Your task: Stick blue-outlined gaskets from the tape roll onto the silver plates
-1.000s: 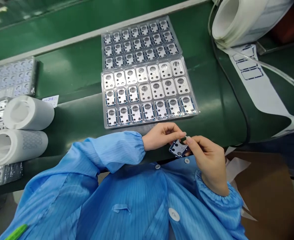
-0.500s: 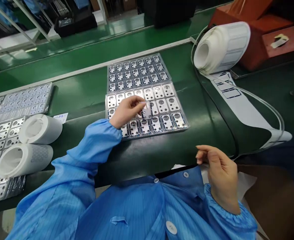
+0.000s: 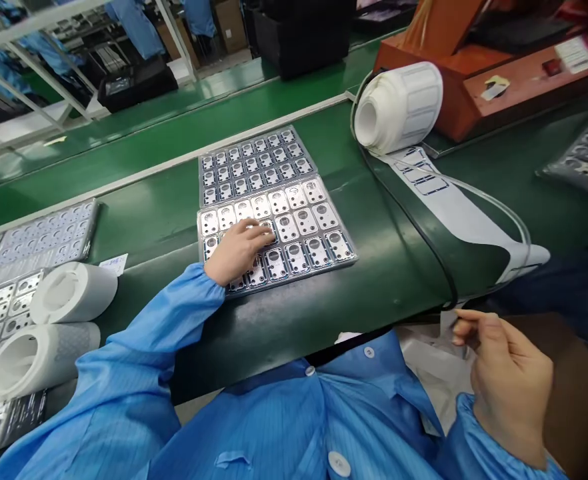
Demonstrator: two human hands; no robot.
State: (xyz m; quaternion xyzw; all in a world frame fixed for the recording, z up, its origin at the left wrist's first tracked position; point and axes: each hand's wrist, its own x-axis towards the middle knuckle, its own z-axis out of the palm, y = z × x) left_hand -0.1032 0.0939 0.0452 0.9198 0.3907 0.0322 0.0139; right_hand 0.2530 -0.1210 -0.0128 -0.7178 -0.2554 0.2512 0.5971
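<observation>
My left hand (image 3: 238, 250) lies over the front clear tray (image 3: 304, 271), fingers stretched out and slightly apart. Its fingertips touch a small metal plate (image 3: 267, 233) with a dark outline, which sits in the middle row. Other silver plates with round holes fill visible pockets; those in the front row, such as one plate (image 3: 318, 252), carry dark blue outlines. Part of the tray is hidden under the hand. Off the bench's front edge, my right hand (image 3: 507, 373) is closed, pinching a small greyish piece of film (image 3: 447, 324) between thumb and fingers.
Behind lies a second tray of outlined plates (image 3: 254, 163). At right, a label roll (image 3: 399, 107) trails a white backing strip (image 3: 454, 200) by an orange machine (image 3: 474, 87) and a black cable (image 3: 414, 227). Two white rolls (image 3: 74, 293) and more trays (image 3: 49, 233) stand left.
My left hand has lowered the metal plate from above the tray into the middle row. My right hand has moved right and towards me, and film now shows at its fingertips. The view has shifted.
</observation>
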